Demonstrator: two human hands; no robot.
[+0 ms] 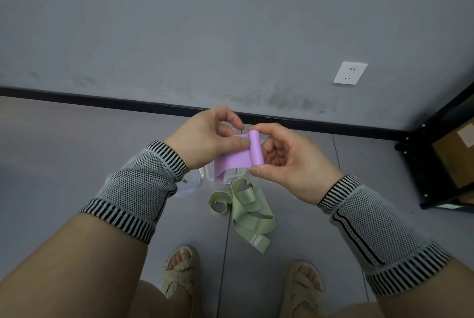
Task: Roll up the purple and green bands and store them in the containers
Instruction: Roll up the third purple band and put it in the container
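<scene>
I hold the purple band (237,158) up in front of me, its far end wound into a small roll and its loose tail hanging down. My left hand (205,138) pinches the flat part beside the roll with thumb and fingers. My right hand (289,161) pinches the roll between fingertip above and thumb below. The green band (251,212) lies loose and curled on the grey floor below my hands. Clear plastic containers (207,172) sit on the floor behind the purple band, mostly hidden by it and my left hand.
A clear lid (188,185) with a bluish rim lies on the floor under my left wrist. A black shelf frame (423,163) holding a cardboard box (456,153) stands at the right. The grey wall with a white socket (350,73) is ahead. My sandalled feet (179,274) are below.
</scene>
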